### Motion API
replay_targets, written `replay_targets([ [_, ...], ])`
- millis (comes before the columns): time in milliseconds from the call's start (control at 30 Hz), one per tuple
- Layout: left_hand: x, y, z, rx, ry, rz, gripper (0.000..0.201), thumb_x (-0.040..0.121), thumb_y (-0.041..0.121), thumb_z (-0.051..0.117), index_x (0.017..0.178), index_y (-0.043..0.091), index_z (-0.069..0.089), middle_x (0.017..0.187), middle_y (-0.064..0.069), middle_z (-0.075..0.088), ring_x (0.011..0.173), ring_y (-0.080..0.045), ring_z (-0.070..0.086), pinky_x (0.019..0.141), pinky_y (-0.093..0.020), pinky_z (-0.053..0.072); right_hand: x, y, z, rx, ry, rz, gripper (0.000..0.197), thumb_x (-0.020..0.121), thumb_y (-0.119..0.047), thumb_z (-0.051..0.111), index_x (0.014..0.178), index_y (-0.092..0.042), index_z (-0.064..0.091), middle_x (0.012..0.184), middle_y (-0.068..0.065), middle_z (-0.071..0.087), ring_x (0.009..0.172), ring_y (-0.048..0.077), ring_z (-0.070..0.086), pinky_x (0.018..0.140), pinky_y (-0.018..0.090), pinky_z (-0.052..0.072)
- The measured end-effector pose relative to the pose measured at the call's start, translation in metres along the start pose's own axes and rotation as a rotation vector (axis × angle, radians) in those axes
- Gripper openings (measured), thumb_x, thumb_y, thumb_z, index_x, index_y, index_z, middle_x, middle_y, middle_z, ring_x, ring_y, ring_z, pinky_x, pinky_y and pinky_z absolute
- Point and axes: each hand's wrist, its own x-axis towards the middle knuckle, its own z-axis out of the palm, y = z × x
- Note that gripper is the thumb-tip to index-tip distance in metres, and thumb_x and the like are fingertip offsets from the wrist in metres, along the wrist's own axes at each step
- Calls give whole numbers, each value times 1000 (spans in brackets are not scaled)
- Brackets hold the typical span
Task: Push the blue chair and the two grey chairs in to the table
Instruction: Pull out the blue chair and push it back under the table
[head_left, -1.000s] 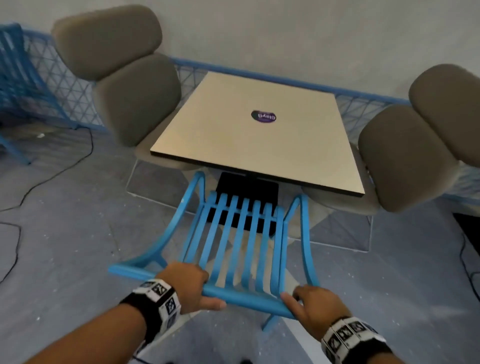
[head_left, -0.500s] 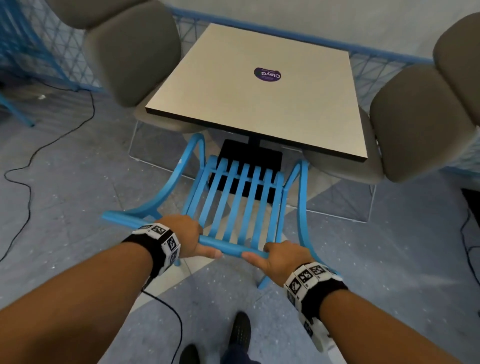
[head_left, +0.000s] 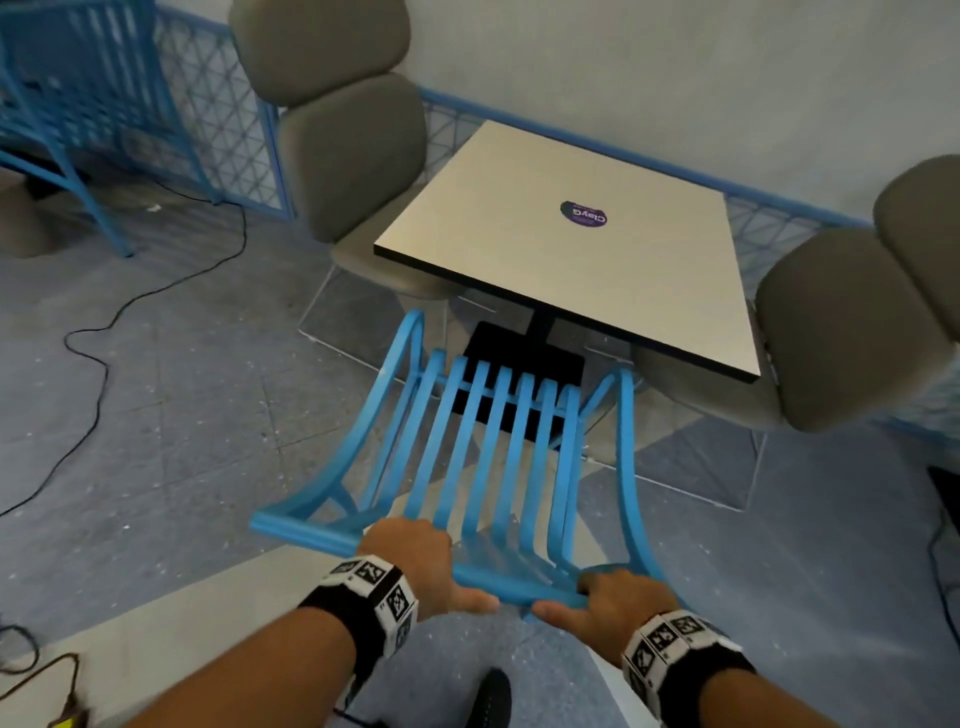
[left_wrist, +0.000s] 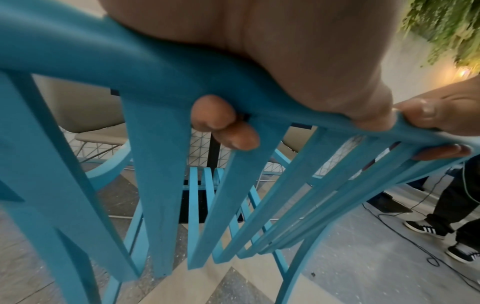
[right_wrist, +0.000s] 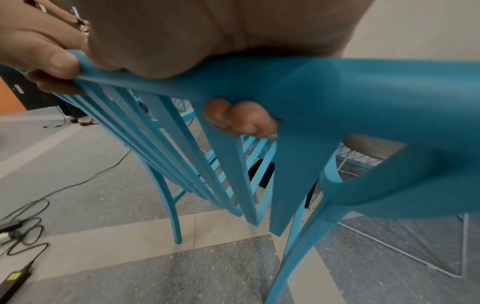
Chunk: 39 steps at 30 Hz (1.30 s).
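Note:
The blue slatted chair (head_left: 483, 457) stands in front of me, its seat reaching under the near edge of the square beige table (head_left: 571, 270). My left hand (head_left: 415, 561) grips the chair's top rail, fingers curled under it (left_wrist: 223, 123). On the same rail, further right, my right hand (head_left: 618, 597) holds on, fingers wrapped below (right_wrist: 239, 119). One grey padded chair (head_left: 348, 145) sits at the table's left side. The other grey chair (head_left: 852, 322) sits at the right side.
Blue lattice fencing (head_left: 208, 119) runs along the wall behind the table. Black cables (head_left: 93, 353) trail over the grey floor at left, with a power adapter (right_wrist: 15, 281) near my feet. Another person's legs and shoes (left_wrist: 441, 226) stand off to the right.
The view has swung left and up, so the table now sits further right. Both hands stay on the blue chair's top rail, and the right hand is nearer the left one than a second ago.

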Motion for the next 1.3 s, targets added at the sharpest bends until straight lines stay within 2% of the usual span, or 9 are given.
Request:
replay_targets([
  [200,-4,18,-3,-25,14,-41,82,55,99,31,76,23,56,74,3,57,72,-20,57,65,-34,44,1,14,-13,-107,61,-25,112,42,-103,-1,98,-30,63,96,-4,66,90,19,62,81,38,51],
  [300,4,26,-8,-52,16,-84,88,56,99,28,84,22,61,79,3,60,75,-20,58,64,-33,42,11,22,-30,-152,58,-59,108,40,-102,-4,90,-29,57,88,-5,61,84,21,58,80,40,45],
  [400,7,32,-10,-30,14,-113,93,54,99,23,85,21,61,81,1,61,73,-20,56,65,-34,42,20,31,-37,-170,66,-95,104,40,-103,-3,86,-29,53,84,-5,59,88,22,62,81,40,46],
  [567,11,34,-9,-39,28,-136,88,51,101,23,78,23,55,77,3,56,75,-20,57,75,-38,49,25,37,-42,-185,-8,-121,106,43,-103,3,91,-25,57,86,-2,58,85,23,61,79,38,49],
  [667,15,37,-10,-59,47,-148,90,48,102,23,77,24,57,76,4,58,76,-19,60,75,-37,51,29,41,-54,-192,-44,-124,110,47,-104,10,99,-22,62,87,-1,58,87,24,62,77,38,49],
  [767,19,37,-10,-73,84,-168,94,48,103,20,79,24,60,76,5,60,75,-17,60,73,-36,51,32,44,-67,-218,-22,-143,107,47,-103,9,93,-21,60,85,0,58,79,24,58,74,37,48],
  [933,30,48,-16,-93,99,-183,99,47,104,15,79,22,62,76,4,62,71,-17,60,72,-36,52,43,58,-79,-237,12,-161,103,46,-103,8,87,-23,59,79,-3,59,77,21,60,79,39,51],
  [1100,43,75,-21,-82,49,-176,95,55,100,23,84,19,63,84,0,64,74,-20,59,65,-33,43,55,88,-69,-204,-4,-118,111,40,-107,8,96,-29,64,94,-5,65,90,20,62,89,43,47],
  [1300,58,97,-30,-74,49,-119,85,61,96,28,78,19,59,78,1,59,69,-20,55,63,-32,41,53,114,-72,-181,15,-121,103,35,-105,4,86,-33,57,90,-7,66,88,17,63,86,37,48],
])
